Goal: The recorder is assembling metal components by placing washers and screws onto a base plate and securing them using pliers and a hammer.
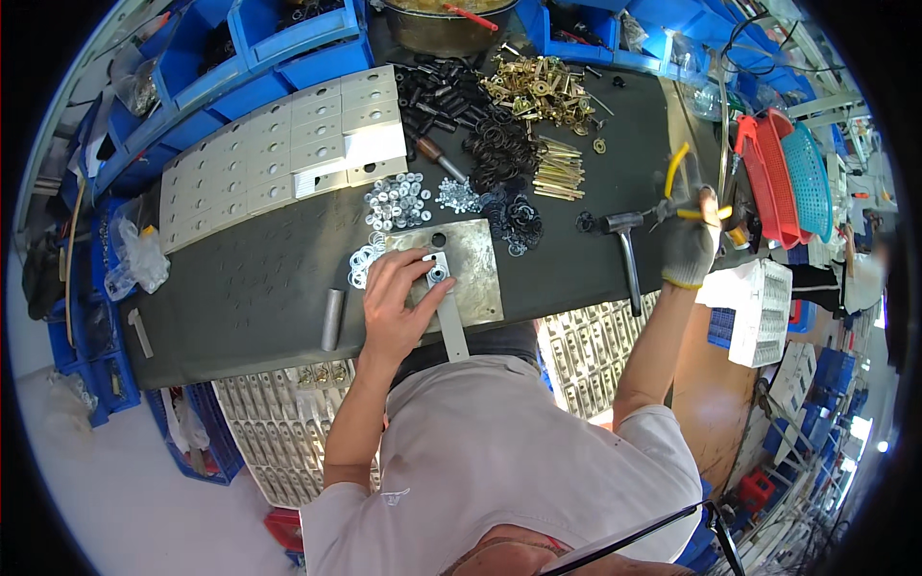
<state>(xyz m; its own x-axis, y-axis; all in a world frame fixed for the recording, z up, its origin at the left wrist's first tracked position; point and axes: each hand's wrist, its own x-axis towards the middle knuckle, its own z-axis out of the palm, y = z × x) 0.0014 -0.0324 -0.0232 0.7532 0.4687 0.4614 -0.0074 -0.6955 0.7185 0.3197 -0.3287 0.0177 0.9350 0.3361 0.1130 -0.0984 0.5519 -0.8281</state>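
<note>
My bare left hand (396,300) holds a narrow metal plate (451,326) between thumb and fingers. A small round fitting (437,274) sits in the plate between my fingertips. Under the plate's far end lies a square steel block (475,259) with a hole in it. My right hand (693,245), in a pale glove with bare fingertips, is closed on yellow-handled pliers (679,173) at the right of the bench. The pliers' handles are spread and partly blurred. A hammer (628,250) lies just left of that hand.
Beyond the block are piles of white caps (396,200), black rings (504,154), brass parts (543,91) and brass pins (559,168). Metal plates (288,144) stand in rows at the left. A metal cylinder (332,319) lies near the front edge. Red (768,178) and teal baskets (807,180) stand at the right.
</note>
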